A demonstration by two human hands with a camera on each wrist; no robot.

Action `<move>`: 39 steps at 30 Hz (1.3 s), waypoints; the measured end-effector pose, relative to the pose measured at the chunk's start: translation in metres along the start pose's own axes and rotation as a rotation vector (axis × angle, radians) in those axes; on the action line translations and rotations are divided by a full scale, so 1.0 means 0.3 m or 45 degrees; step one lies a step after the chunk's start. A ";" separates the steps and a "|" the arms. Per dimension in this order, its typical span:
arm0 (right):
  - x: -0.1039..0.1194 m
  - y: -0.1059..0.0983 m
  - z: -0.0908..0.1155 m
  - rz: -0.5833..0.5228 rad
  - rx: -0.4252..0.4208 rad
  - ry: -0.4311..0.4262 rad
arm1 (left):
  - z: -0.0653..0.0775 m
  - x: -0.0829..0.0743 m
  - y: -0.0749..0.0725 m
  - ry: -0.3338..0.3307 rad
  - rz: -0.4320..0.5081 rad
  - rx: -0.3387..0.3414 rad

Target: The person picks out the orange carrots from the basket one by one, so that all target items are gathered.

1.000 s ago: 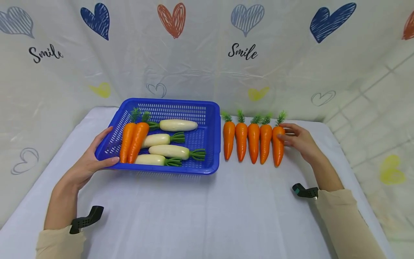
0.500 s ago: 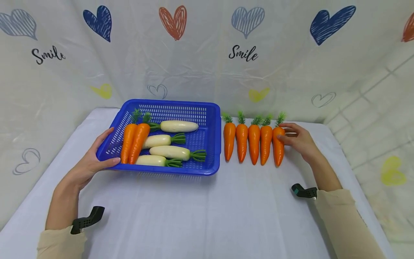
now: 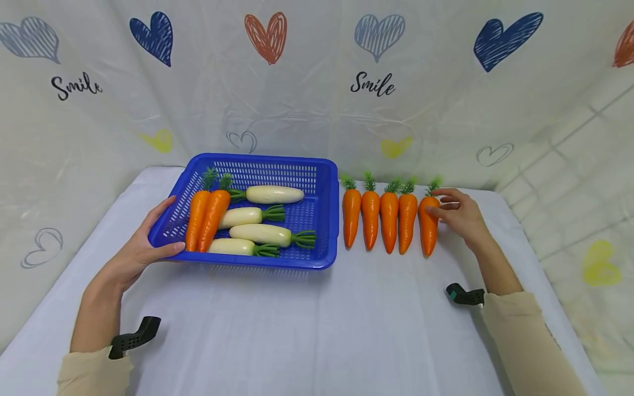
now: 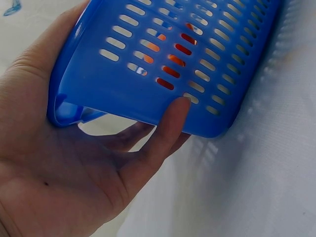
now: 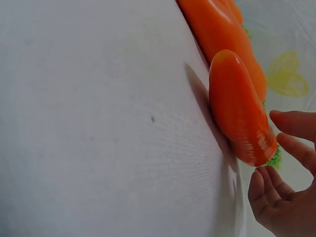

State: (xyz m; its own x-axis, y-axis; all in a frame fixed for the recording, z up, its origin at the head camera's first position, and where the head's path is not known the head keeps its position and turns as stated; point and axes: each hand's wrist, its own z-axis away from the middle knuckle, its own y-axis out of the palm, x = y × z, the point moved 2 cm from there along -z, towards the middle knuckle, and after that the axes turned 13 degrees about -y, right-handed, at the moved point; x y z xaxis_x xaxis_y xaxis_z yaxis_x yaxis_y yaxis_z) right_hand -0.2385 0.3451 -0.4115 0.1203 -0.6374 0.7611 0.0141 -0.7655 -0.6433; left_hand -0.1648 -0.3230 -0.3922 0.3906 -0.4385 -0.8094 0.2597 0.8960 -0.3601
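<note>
My left hand (image 3: 131, 253) grips the left end of a blue plastic basket (image 3: 327, 220), with the thumb at the front rim and the fingers along the side; the left wrist view shows the slotted basket wall (image 4: 123, 94). Inside lie two orange carrots (image 3: 214, 217) and several white radishes (image 3: 260, 234). On the right, my right hand (image 3: 465, 217) holds the upper part of the rightmost carrot (image 3: 428, 236) between thumb and fingers. In the right wrist view, fingers (image 5: 296, 148) surround the leafy end of that carrot (image 5: 237, 106).
Several more carrots (image 3: 388, 223) lie in an upright row between the basket and my right hand, leaves toward the wall. A white cloth (image 3: 317, 330) covers the table. Behind stands a pale curtain (image 3: 307, 99) printed with hearts.
The rightmost carrot has shifted slightly right and tilted along with my right hand, widening its gap to the row. My left hand and the basket keep their places.
</note>
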 end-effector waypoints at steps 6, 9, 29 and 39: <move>0.015 -0.002 -0.002 0.111 -0.049 -0.057 | 0.000 0.000 0.002 -0.010 0.000 -0.008; 0.018 -0.001 -0.001 0.118 -0.051 -0.061 | 0.000 -0.002 0.002 -0.013 -0.009 -0.015; 0.004 0.010 0.011 -0.034 0.032 0.045 | 0.003 -0.015 0.005 -0.006 0.005 -0.019; -0.007 0.015 0.009 -0.008 0.025 0.023 | -0.005 -0.006 0.005 -0.017 0.016 -0.021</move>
State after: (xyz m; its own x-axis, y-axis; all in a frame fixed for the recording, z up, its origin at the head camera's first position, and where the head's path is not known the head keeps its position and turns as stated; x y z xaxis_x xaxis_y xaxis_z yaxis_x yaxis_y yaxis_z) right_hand -0.2359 0.3431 -0.4162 0.1020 -0.6340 0.7666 0.0340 -0.7680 -0.6396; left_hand -0.1665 -0.3208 -0.3922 0.4058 -0.4283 -0.8074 0.2406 0.9023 -0.3578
